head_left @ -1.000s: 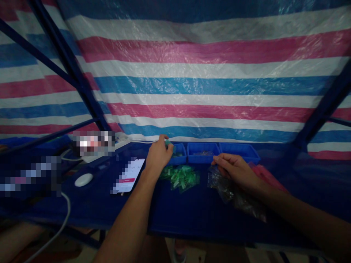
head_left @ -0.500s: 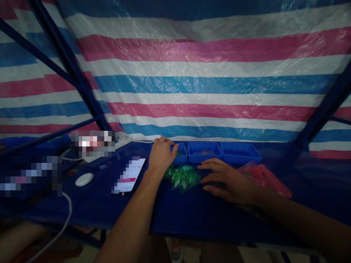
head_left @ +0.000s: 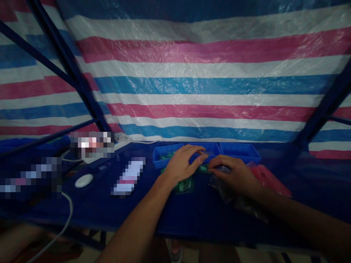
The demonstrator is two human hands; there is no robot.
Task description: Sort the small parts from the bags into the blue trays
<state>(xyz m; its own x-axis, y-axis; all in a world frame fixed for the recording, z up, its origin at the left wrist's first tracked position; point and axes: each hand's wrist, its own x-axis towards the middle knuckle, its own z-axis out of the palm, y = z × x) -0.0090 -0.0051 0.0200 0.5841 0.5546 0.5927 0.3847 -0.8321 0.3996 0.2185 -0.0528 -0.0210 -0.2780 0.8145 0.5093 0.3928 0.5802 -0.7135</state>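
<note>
My left hand reaches over the middle blue bin, thumb and fingers apart above the small thin pieces in it. Whether a fingertip touches a piece is hard to see. Under that hand lies a pile of small green plastic packets, partly covered by the wrist. My right hand is closed in a pinch just right of the left thumb. A crumpled clear plastic bag hangs below its fingers and seems gripped between them; the fingertips are dim.
A left blue bin holds green pieces; a right blue bin stands beside the middle one. Red plastic bags lie to the right. Leftward are a phone, a white oval object and a white cable. A striped sheet hangs behind.
My left hand has moved right, from the left bin to the middle one. My right hand has closed from spread fingers into a pinch, and the clear bag now shows below it.
</note>
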